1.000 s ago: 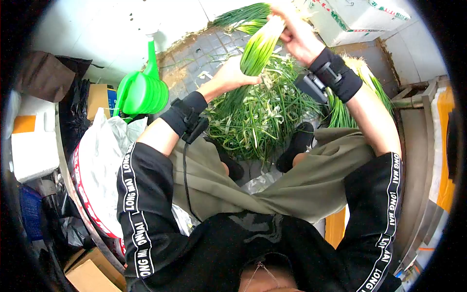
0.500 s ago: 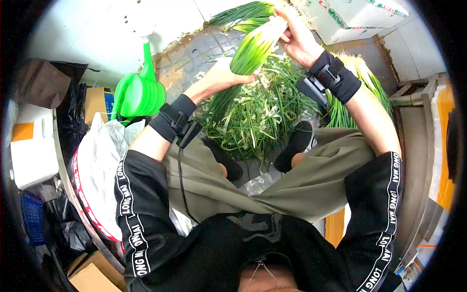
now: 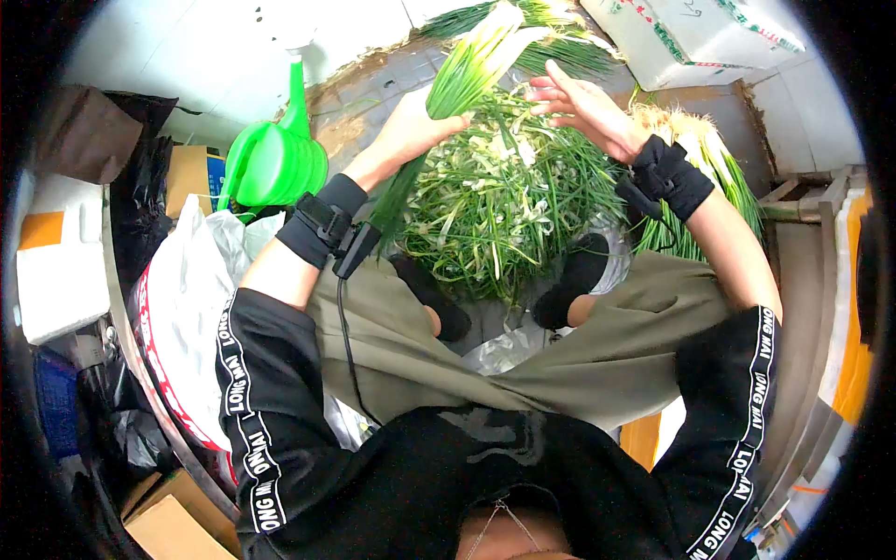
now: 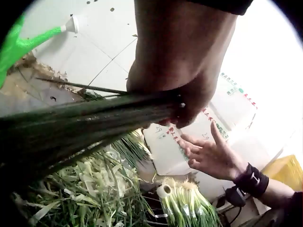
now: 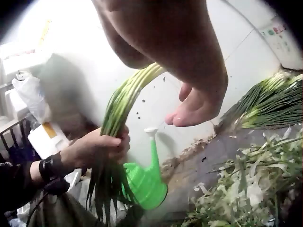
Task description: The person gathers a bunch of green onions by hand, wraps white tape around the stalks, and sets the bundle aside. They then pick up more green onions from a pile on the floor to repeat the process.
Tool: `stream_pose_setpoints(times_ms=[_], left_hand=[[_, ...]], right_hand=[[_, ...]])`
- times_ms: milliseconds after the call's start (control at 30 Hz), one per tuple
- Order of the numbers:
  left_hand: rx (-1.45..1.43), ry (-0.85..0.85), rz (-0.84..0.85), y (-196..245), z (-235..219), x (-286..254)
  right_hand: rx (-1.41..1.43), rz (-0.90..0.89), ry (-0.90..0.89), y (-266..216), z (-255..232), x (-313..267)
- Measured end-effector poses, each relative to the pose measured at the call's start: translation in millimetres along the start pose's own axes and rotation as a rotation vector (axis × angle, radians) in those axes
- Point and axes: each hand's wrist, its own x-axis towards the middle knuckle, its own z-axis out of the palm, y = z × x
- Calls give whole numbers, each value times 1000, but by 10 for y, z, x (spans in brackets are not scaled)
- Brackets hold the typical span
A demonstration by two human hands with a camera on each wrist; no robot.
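Gripping scallion bunch (image 3: 469, 75) – L hand (image 3: 403, 133) w/ fingers curled round it; R hand (image 3: 595, 114) outstretched nearby – fingers open.

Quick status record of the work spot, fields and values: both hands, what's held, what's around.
left hand: curled round a bunch of green onions
right hand: open, holding nothing
held bunch: pale ends up and away from the person, green leaves hanging down
floor between the feet and beyond: heap of loose leaves
right of heap: onion bundle
left of heap: green watering can
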Motion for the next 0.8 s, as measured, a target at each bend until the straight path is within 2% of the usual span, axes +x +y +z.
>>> stream_pose_setpoints(times_ms=[33,100,133,167,233,267,300,367,567,633,700,800], left_hand=[[3,2,-7,-55,6,-7],[487,227,183,-135,32,-22],[576,167,88,-129,45,-58],[572,170,88,-117,62,-100],[870,217,494,-48,94,-169],[907,194,481,-4,118,-177],[910,193,485,52,124,-178],[1049,232,536,120,122,-182],[1098,296,607,95,109,-205],[1136,296,622,107,93,-233],[1135,294,651,123,99,-223],[1128,274,626,112,98,-213]], right_hand=[[4,1,-6,-26,61,-25],[142,25,69,-117,229,-80],[238,-33,50,-130,311,-81],[233,-31,50,-126,356,-35],[393,-77,40,-91,432,75],[426,-121,156,-64,471,106],[428,-125,157,-55,463,117],[421,-86,286,-42,407,166],[429,-177,349,28,429,132],[360,-136,389,29,435,95],[405,-116,357,22,429,98],[362,-138,408,-19,463,76]])
